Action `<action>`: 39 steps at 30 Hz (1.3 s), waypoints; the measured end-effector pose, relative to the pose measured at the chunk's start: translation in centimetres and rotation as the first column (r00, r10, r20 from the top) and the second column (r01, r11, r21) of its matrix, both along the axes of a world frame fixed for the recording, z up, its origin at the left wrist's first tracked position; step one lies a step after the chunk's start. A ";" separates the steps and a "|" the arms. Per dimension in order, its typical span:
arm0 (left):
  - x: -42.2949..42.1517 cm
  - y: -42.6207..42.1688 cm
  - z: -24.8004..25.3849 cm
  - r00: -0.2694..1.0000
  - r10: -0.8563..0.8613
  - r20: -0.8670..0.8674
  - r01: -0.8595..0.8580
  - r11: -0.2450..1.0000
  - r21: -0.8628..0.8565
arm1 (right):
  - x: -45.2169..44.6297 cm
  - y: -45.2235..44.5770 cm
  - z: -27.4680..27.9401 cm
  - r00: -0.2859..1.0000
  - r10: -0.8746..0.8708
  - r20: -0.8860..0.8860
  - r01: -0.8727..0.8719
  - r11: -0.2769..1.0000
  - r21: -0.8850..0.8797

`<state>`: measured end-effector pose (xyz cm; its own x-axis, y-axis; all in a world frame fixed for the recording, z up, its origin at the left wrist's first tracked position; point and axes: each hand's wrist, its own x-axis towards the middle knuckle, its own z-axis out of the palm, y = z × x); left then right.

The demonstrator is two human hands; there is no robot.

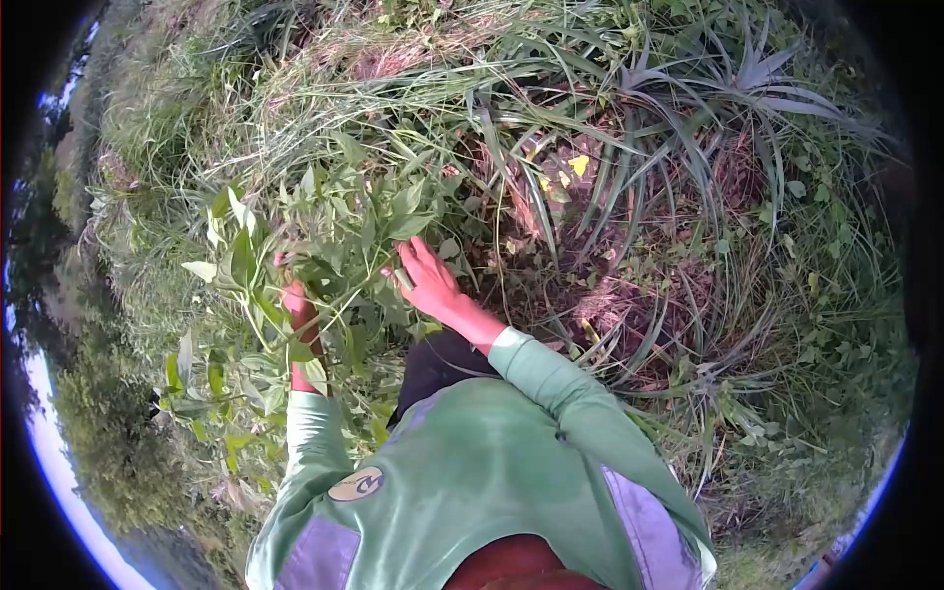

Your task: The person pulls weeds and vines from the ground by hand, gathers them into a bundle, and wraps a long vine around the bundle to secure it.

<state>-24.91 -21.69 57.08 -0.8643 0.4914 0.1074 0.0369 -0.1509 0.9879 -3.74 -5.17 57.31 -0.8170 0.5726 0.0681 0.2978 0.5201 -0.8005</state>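
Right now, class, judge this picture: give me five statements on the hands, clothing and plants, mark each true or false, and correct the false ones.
1. The right hand is at the leafy plant. True.
2. The left hand wears a glove. False: it is bare.
3. Leaves partly cover the left hand. True.
4. The shirt is mostly red. False: it is mostly green.
5. The spiky plant is at the picture's lower left. False: it is at the upper right.
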 end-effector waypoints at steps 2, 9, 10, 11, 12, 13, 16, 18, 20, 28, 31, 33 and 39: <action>-3.5 -7.7 -7.1 0.926 -0.094 -0.366 -0.077 0.901 -0.426 | 1.0 -1.4 -0.3 0.990 0.101 0.101 -0.103 0.995 0.014; 9.4 -10.0 -4.5 0.971 0.230 0.072 -0.162 0.844 -0.511 | 2.6 -3.0 -2.2 0.953 0.290 0.092 -0.291 0.957 -0.009; 9.7 -13.4 -7.2 0.959 0.136 0.248 -0.022 0.909 -0.416 | 2.5 -3.4 -3.2 0.959 0.270 0.084 -0.275 0.960 0.048; 9.9 -16.8 -10.0 0.913 0.025 0.407 0.104 0.950 -0.294 | 2.6 -3.7 -3.7 0.959 0.271 0.082 -0.275 0.960 0.046; 12.4 -17.0 -8.1 0.928 0.069 0.367 0.139 0.848 -0.511 | 2.6 -4.1 -4.2 0.952 0.281 0.118 -0.289 0.956 0.057; 15.7 -16.1 -5.7 0.943 0.100 0.317 0.161 0.697 -0.699 | 2.6 -4.3 -4.4 0.945 0.290 0.153 -0.303 0.951 0.068; 20.9 -15.4 -3.7 0.944 0.038 0.329 0.181 0.772 -0.610 | 2.3 -3.8 -3.1 0.881 0.411 0.233 -0.405 0.911 -0.077; 22.5 -15.3 -1.7 0.874 0.017 0.486 0.415 0.494 -0.764 | 2.0 -4.3 -4.1 0.863 0.464 0.200 -0.448 0.886 -0.123; 22.9 -13.1 1.3 0.895 -0.116 0.430 0.439 0.393 -0.808 | 1.7 -6.2 -8.0 0.904 0.424 0.060 -0.422 0.906 -0.040; 18.1 5.5 6.7 0.805 -0.578 -0.134 0.177 0.448 -0.876 | 1.6 -9.1 -14.1 0.890 0.380 -0.251 -0.419 0.899 -0.125; 14.2 8.5 -2.8 0.695 -0.708 -0.121 -0.010 0.159 -0.987 | 1.9 -5.4 -7.0 0.821 0.566 0.069 -0.536 0.807 -0.247; 12.5 9.0 -7.6 0.631 -0.751 -0.196 -0.118 0.158 -0.980 | 1.7 -5.6 -8.2 0.755 0.643 0.125 -0.604 0.758 -0.247; 9.9 10.3 -13.6 0.715 -0.661 0.228 0.070 -0.257 -0.964 | 4.7 -1.0 -8.4 0.921 0.388 -0.041 -0.329 0.717 -0.615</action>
<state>-15.04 -11.37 43.49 -0.5087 0.5207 -0.6856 0.7030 0.7110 0.0184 0.93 -6.19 48.88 -0.9551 0.1330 -0.2646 0.2700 0.0239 -0.9626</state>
